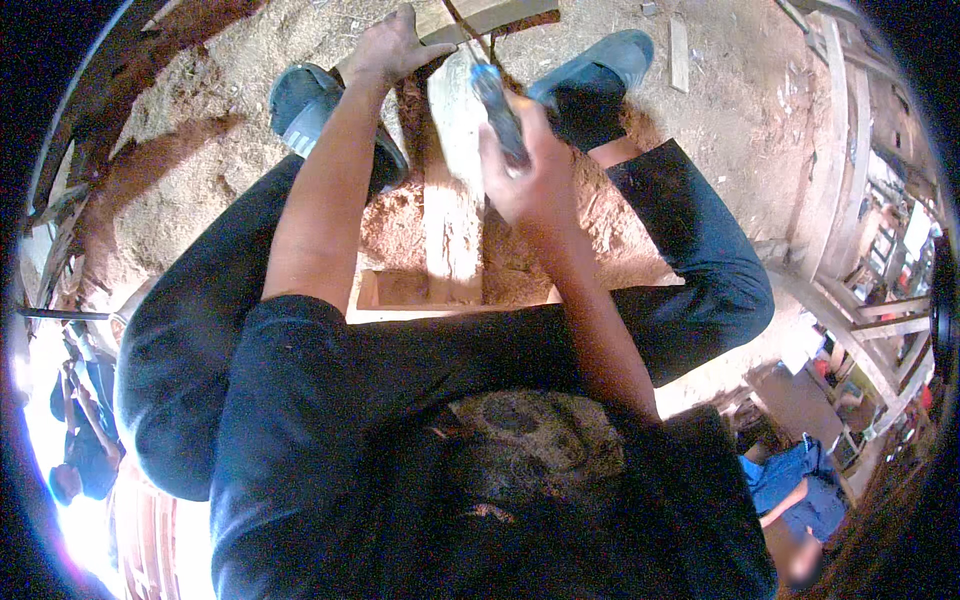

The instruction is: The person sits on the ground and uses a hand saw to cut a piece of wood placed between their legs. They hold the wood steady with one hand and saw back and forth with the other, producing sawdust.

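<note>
My right hand (530, 165) is closed round the blue and black handle of a hand tool (497, 112), whose far end points up and away from me. The tool is blurred, so its exact kind does not show. At the top, my left hand (390, 48) grips the left end of a pale wooden piece (500, 16), its thumb stretched along the near side. Some of the fingers are hidden at the far side. Between my feet, a light wooden beam (452, 235) runs toward me, under the right hand and the tool.
My shoes, the left (305, 105) and the right (610, 62), flank the beam. Sawdust (395, 225) covers the ground around it. A loose wood strip (679, 57) lies at upper right. Wooden frames (850, 330) stand on the right. Other people appear at lower right (800, 485) and lower left (90, 430).
</note>
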A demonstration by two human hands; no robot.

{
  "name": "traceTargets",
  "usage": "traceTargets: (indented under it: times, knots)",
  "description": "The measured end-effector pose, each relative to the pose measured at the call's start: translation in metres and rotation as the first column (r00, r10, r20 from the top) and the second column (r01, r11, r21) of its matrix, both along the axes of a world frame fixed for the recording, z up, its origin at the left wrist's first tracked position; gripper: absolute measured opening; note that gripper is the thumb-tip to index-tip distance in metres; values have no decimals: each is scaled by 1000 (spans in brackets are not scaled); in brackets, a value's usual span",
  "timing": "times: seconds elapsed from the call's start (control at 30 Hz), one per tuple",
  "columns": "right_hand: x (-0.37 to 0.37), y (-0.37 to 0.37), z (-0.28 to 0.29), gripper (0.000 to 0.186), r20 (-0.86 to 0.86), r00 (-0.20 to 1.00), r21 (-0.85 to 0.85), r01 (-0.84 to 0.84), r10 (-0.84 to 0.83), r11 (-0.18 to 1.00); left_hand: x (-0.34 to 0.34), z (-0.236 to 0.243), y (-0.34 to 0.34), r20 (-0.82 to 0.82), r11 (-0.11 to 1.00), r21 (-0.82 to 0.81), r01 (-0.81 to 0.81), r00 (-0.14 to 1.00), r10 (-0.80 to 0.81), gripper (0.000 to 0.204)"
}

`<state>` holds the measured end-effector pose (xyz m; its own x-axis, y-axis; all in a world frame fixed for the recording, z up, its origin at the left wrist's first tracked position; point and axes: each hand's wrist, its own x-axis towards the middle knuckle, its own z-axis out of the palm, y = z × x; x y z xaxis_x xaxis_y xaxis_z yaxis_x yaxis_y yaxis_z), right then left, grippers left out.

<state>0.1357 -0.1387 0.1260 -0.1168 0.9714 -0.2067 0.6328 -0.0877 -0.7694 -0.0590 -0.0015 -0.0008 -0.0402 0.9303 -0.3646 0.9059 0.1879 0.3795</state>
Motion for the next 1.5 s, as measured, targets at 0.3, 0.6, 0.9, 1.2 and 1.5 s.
traceTargets:
  times: [0.3, 0.6, 0.9, 1.2, 1.5]
  knots:
    - [16, -10, 9, 35, -54, 998, -3, -22, 22, 1000, -12, -61, 9, -45, 955, 276, 109, 994, -101, 101]
    - [34, -64, 38, 35, -102, 995, -46, -26, 21, 999, -25, -20, -8, -62, 981, 156, 118, 992, -110, 99]
    - [64, -78, 34, 40, 20, 993, 60, -119, 118, 991, -19, -25, -3, -78, 974, 176, 143, 988, -131, 94]
    - [34, -46, 28, 33, 36, 994, 121, -103, 100, 987, -10, -26, 1, -89, 977, 174, 126, 990, -112, 87]
    - [0, 0, 24, 43, 77, 996, -135, -41, 52, 990, -4, -39, -3, -63, 961, 242, 136, 990, -124, 88]
